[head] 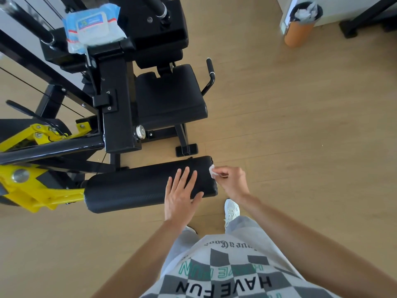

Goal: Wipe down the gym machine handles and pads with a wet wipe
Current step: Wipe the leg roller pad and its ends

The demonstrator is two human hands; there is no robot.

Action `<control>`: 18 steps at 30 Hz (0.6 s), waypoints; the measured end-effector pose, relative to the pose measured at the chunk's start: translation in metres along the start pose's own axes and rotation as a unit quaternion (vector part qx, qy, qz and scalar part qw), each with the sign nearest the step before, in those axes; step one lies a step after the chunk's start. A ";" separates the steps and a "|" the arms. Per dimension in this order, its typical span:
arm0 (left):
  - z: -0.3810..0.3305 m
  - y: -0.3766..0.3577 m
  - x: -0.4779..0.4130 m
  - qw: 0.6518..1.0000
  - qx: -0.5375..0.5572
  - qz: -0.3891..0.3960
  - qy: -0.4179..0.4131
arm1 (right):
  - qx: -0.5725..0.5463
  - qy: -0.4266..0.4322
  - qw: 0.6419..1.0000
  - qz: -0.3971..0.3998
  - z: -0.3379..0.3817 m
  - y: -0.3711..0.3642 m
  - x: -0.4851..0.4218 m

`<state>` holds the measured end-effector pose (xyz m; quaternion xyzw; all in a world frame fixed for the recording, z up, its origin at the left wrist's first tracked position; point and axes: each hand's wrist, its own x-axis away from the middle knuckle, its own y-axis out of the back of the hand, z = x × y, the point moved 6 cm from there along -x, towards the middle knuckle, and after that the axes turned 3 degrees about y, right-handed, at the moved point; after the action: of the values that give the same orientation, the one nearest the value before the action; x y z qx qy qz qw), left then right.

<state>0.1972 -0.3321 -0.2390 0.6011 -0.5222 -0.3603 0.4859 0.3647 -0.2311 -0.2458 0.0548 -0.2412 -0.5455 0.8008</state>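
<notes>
**A:** Where's the wipe?

**B:** The wet wipe (212,171) is bunched up and pinched between thumb and fingertips of the right hand (231,181), against the right end of the black roller pad (139,186).

**A:** And the other hand?

**B:** The left hand (181,193) lies flat on top of the pad, just left of the pinch. Its 4 fingers and thumb are straight and hold nothing.

**A:** What's around?

**B:** Beyond the pinch are the seat (169,95) and 1 side handle (210,72). Well beyond, to the left, a pack of wipes (92,26) sits on the frame. Far off to the right is an orange bin (298,33).
</notes>
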 end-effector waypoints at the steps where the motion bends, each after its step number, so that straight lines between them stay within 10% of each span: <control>1: 0.001 0.001 -0.001 1.000 0.011 0.002 0.003 | 0.006 0.000 1.000 -0.005 -0.004 0.000 0.003; 13: 0.013 0.003 -0.044 0.994 0.050 0.098 0.018 | 0.137 -0.012 0.984 0.110 -0.041 -0.003 0.023; 18: 0.015 0.003 -0.055 0.989 0.076 0.122 0.039 | 0.105 -0.020 0.994 0.032 -0.030 0.016 0.008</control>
<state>0.1715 -0.2816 -0.2441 0.5818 -0.5979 -0.2337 0.4995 0.3943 -0.2372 -0.2633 0.1198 -0.3142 -0.4926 0.8027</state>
